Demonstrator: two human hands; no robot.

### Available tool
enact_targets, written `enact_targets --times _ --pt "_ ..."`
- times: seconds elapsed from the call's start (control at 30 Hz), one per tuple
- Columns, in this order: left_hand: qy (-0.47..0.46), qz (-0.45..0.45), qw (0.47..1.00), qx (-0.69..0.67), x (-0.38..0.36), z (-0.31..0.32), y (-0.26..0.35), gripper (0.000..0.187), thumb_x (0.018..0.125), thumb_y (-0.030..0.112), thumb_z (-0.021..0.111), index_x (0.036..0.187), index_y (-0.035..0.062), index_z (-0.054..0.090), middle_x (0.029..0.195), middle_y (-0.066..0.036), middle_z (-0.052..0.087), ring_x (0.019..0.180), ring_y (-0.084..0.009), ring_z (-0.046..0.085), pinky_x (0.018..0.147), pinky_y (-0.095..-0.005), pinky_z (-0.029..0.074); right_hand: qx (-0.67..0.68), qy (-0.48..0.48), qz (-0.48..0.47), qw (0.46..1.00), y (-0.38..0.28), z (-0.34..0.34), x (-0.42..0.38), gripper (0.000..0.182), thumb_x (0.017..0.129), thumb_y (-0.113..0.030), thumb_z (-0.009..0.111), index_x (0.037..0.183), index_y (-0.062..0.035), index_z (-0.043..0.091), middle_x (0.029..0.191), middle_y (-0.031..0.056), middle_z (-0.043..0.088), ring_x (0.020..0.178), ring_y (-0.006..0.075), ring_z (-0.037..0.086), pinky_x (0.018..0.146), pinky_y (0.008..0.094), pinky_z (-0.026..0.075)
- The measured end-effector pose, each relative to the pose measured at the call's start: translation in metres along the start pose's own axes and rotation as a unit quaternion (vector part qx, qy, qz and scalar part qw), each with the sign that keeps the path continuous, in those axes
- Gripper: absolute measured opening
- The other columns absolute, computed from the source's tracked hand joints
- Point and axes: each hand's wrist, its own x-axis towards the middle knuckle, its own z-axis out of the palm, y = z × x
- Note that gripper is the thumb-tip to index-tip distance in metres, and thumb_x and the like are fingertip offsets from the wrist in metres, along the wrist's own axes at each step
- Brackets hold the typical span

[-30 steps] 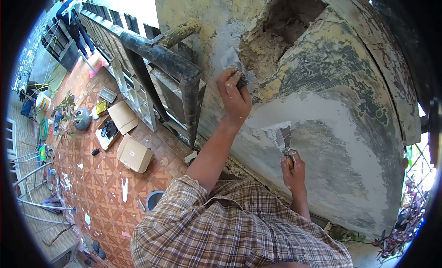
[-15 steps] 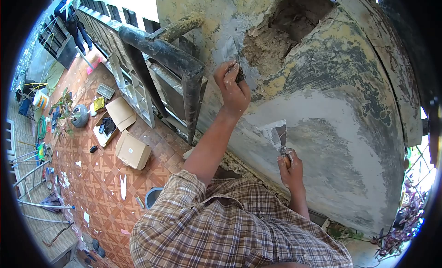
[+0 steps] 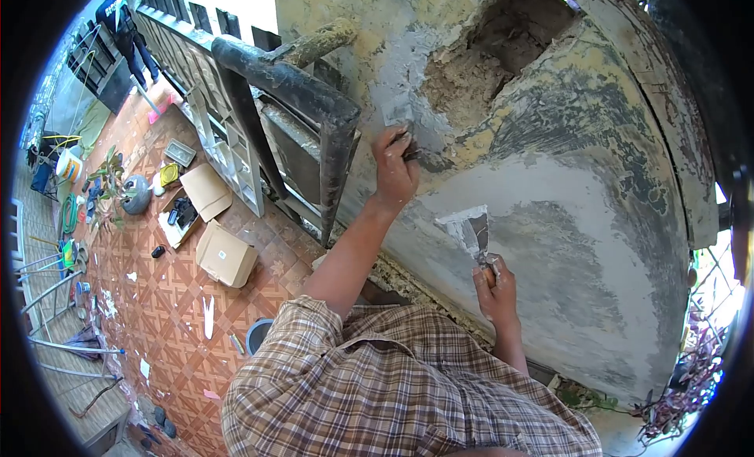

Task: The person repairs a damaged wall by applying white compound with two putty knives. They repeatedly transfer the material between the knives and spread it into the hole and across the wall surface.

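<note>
Through the head view I record the left hand [image 3: 397,172] with fingers closed on a dark tool [image 3: 410,148], held at the wall [image 3: 550,260] near the hole [image 3: 525,33]. The right hand [image 3: 496,290] grips a putty knife [image 3: 477,234], blade up, its edge smeared whitish.

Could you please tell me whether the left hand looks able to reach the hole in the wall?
Probably yes: the left hand is close to the hole, and nothing visible blocks the way, though the dark-handled tool it grips might hinder it.
</note>
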Motion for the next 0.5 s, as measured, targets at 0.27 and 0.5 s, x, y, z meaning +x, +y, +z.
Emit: enact_targets --times 0.27,0.5 --pt "0.149 -0.192 0.963 -0.12 0.01 -0.04 0.07 0.027 0.09 -0.004 0.048 0.114 0.0029 0.039 0.113 -0.014 0.045 0.101 -0.0226 0.049 0.088 -0.0342 0.042 0.073 0.004 0.017 0.997 -0.009 0.009 0.011 0.021 0.089 -0.014 0.057 0.105 -0.0029 0.054 0.067 0.0051 0.054 0.055 0.0125 0.046 0.053 0.0262 0.039" --pt "0.227 -0.5 0.699 -0.457 0.01 -0.075 0.106 0.029 0.094 0.001 0.047 0.121 0.0068 0.036 0.108 -0.006 0.051 0.094 -0.0126 0.051 0.084 -0.0309 0.045 0.529 -0.14 0.24 0.802 -0.086 0.022 0.022 0.017 0.098 -0.021 0.042 0.108 -0.007 0.044 0.073 0.0039 0.049 0.047 0.0077 0.038 0.04 0.0208 0.03"
